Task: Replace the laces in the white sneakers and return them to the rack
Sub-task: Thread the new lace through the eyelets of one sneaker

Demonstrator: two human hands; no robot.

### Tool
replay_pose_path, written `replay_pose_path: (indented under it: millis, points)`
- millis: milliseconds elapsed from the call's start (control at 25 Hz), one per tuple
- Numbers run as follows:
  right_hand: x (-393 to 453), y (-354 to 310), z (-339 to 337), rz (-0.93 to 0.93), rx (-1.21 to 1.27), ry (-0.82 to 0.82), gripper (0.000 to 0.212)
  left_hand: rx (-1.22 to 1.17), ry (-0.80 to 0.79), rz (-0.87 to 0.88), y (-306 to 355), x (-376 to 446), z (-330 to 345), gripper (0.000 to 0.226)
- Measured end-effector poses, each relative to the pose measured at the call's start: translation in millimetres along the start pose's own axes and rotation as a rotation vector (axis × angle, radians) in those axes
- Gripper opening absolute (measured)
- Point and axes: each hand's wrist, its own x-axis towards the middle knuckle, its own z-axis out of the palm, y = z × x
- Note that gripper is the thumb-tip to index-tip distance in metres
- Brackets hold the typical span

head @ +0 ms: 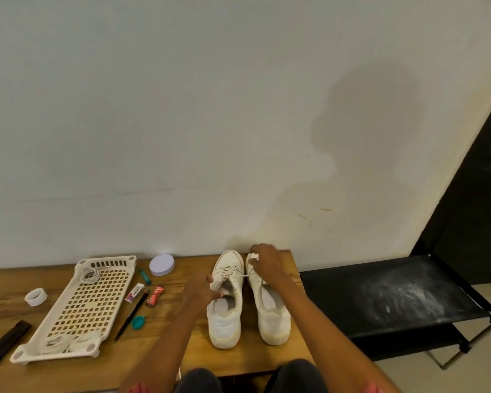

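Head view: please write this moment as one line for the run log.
step: unlacing | left hand: holds left sneaker | right hand: pulls lace | right sneaker: on table | rack: to right

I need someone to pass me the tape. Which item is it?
On the wooden table, look left of the cream perforated tray, near the table's left end. The tape roll lies there alone: a small white ring with an open centre, unlike the solid round lid behind the tray.

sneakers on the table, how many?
2. The left sneaker is held at its tongue by the left hand; the right sneaker stands beside it, under the right hand.
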Motion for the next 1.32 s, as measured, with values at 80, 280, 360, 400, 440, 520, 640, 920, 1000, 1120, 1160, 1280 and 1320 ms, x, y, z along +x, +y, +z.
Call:
replay_pose_path:
  millis: [80,280,360,400,440,520,640,920,1000,1120,1160,1280,1320]
  points:
    - [-5,-15,19,-0.065,-0.081,-0.094,0.032,0.087,0.027,0.027,3,0,9,0.039]
    - [-6,-23,44,-0.095,-0.282,-0.214,0.023,0.215,0.128,0.063,1,4,21,0.03]
    - [-4,-20,42,-0.104,-0.316,-0.211,0.023,0.17,0.153,0.048,-2,3,23,0.03]
    - [-3,-15,41,-0.1,-0.334,-0.206,0.023,0.136,0.162,0.027,-3,3,22,0.03]
    - [-2,-9,39,-0.086,-0.344,-0.201,0.023,0.1,0.173,0.011,-7,4,22,0.029]
    - [0,5,34,-0.055,-0.347,-0.191,0.025,0.063,0.174,-0.026,-13,5,18,0.028]
    - [4,11,28,-0.071,-0.284,-0.216,0.024,0.018,0.159,-0.016,-16,6,19,0.031]
    - [12,9,0,-0.108,-0.176,-0.192,0.042,0.013,0.205,0.022,4,-3,27,0.028]
    - [16,6,-16,-0.09,-0.188,-0.141,0.049,0.025,0.208,0.035,4,-3,26,0.025]
    - [25,-2,-38,-0.037,-0.231,0.018,0.055,0.011,0.217,0.043,4,-5,20,0.025]
    - [29,-6,-42,-0.029,-0.209,0.083,0.053,-0.02,0.206,0.056,2,-5,18,0.024]
    - [33,-33,-39,-0.085,0.068,0.092,0.032,-0.098,0.168,0.086,-4,-3,12,0.02]
    - [31,-43,-25,-0.112,0.165,0.02,0.029,-0.124,0.16,0.093,-6,-2,10,0.019]
